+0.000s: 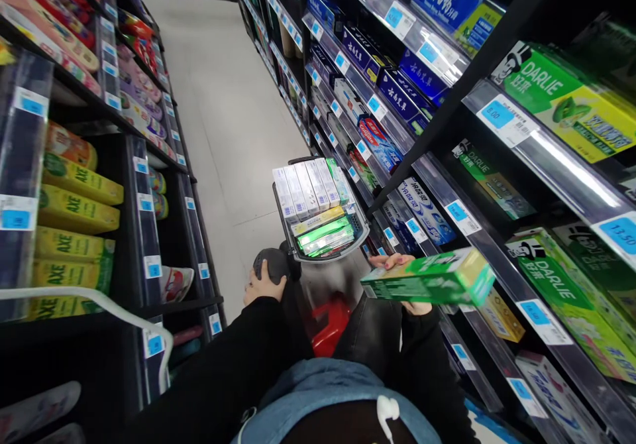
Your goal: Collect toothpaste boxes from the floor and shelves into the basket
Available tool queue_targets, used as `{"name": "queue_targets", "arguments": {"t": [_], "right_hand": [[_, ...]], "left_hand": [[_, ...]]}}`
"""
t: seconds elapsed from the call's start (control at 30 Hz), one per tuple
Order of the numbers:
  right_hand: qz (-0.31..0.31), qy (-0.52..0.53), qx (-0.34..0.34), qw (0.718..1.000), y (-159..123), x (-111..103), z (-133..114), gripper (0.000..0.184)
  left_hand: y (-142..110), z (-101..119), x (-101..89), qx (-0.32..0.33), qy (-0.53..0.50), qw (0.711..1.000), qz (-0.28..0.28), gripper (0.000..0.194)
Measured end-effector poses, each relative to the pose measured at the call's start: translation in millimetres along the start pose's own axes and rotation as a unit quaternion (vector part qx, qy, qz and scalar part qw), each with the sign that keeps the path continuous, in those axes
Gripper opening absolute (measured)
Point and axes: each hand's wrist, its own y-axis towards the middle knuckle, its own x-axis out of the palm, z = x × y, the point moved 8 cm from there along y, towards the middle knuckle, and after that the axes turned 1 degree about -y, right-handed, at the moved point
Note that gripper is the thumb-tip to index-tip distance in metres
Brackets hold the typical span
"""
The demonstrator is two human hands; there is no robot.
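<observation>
My right hand (416, 307) holds a long green toothpaste box (422, 281) with a pale gold end, in front of the right-hand shelves. The box lies roughly level and hides part of the palm; fingertips show above its far edge. My left hand (264, 286) is closed over a dark grey rounded thing (271, 264), whose kind I cannot make out. Just beyond my hands, a grey shopping basket (332, 257) stands on the floor. Several white boxes (303, 185) stand in its far part, with green boxes (325, 235) and a yellow box (318, 221) nearer me.
Shelves of toothpaste boxes (566, 99) line the right side, with price tags (505, 114) along their edges. Yellow AXE bottles (74, 213) fill shelves on the left. Pale aisle floor (213, 86) runs ahead. Something red (330, 325) is between my legs; a white cable (99, 301) crosses the left.
</observation>
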Motion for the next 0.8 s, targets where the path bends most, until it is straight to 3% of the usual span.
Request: {"name": "queue_targets", "arguments": {"t": [0.1, 0.17, 0.23, 0.33, 0.4, 0.53, 0.63, 0.8], "right_hand": [[-0.001, 0.15, 0.017, 0.989, 14, 1, 14, 0.074], [0.03, 0.144, 0.066, 0.987, 33, -5, 30, 0.078], [0.054, 0.063, 0.099, 0.992, 62, -12, 42, 0.073], [0.04, -0.126, 0.086, 0.987, 118, -12, 45, 0.06], [0.017, -0.261, 0.067, 0.963, 158, -3, 44, 0.057], [-0.021, -0.458, 0.062, 0.886, 236, 28, 54, 0.06], [-0.046, -0.509, 0.078, 0.856, 288, 52, 73, 0.059], [-0.031, -0.51, 0.115, 0.852, 353, 72, 112, 0.058]], "left_hand": [[-1, 0, 0.2, 0.0, -0.002, 1.0, 0.002, 0.083], [0, -1, 1.5, 0.004, -0.003, 1.0, 0.006, 0.083], [1, -2, 3.0, 0.007, 0.0, 1.0, 0.013, 0.083], [3, -4, 5.0, 0.01, 0.013, 1.0, 0.022, 0.081], [4, -4, 6.4, 0.012, 0.022, 0.999, 0.021, 0.08], [7, -6, 7.8, 0.022, 0.031, 0.999, 0.032, 0.079], [11, -10, 11.3, 0.024, 0.038, 0.998, 0.038, 0.078], [15, -18, 17.6, 0.025, 0.07, 0.996, 0.049, 0.079]]}}
